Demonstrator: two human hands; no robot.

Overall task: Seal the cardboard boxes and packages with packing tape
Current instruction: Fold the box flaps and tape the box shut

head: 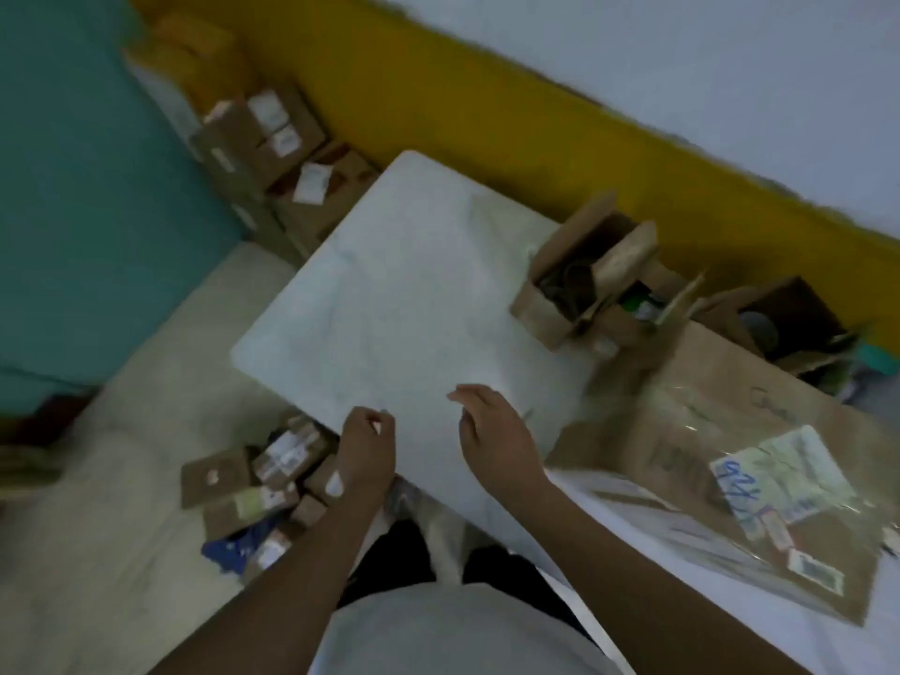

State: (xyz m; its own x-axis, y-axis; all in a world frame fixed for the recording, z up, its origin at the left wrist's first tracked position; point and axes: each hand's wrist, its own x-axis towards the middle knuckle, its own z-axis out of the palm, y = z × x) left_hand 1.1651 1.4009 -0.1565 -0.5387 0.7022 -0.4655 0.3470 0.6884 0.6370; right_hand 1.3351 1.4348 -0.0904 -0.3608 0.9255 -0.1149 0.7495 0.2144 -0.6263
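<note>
Far out beyond the left hand [365,450], against the teal wall [73,187], a stack of brown cardboard boxes [272,153] with white labels stands on the floor. Below and just left of that hand, a heap of small labelled packages [272,479] lies on the pale floor, beside the table's near corner. The left hand hovers over the edge of the white table [389,285] with its fingers curled inward. A small white speck shows at the fingertips, but the blur hides whether they pinch anything. Near it, to its right, the right hand [492,431] hangs above the tabletop, palm down, with its fingers loosely spread and slightly bent, gripping nothing. The two hands are apart and touch neither each other nor any box.

Up and to the right of the right hand, two small open boxes [574,285] sit together on the table, flaps raised. Just right of the right hand's wrist lies the large flat cardboard box [682,431], its top glossy with clear film and carrying a label [779,475] with blue handwriting. Past it, farther right, another open box [784,319] stands near the yellow band [487,104] at the foot of the wall.
</note>
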